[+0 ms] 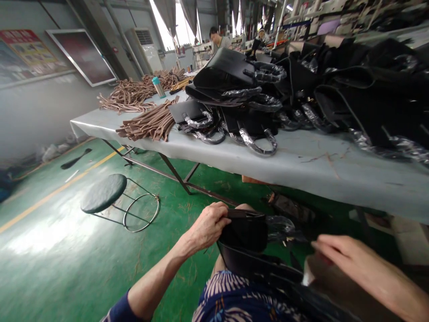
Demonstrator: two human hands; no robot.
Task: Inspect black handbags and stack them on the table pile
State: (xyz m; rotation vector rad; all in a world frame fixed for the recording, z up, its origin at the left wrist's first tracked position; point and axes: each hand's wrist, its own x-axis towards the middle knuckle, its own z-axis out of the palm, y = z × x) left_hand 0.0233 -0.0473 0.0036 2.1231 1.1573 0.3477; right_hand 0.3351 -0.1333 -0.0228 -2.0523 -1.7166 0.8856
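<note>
A black handbag lies across my lap, with its side toward my left hand. My left hand is closed on the bag's upper edge, thumb on top and fingers curled. A plastic-wrapped handle sticks out from the bag on the far side. To the right, my right hand is slightly blurred, its fingers drawn together in a pinch. What sits between those fingertips is too small to make out. Beneath it shows a brownish panel, partly hidden by the hand and forearm.
A long table with a pale cover stands ahead, bearing piled black handbags, bundles of brown straps and a teal-capped bottle. A round stool stands on the green floor at left. Another person sits far back.
</note>
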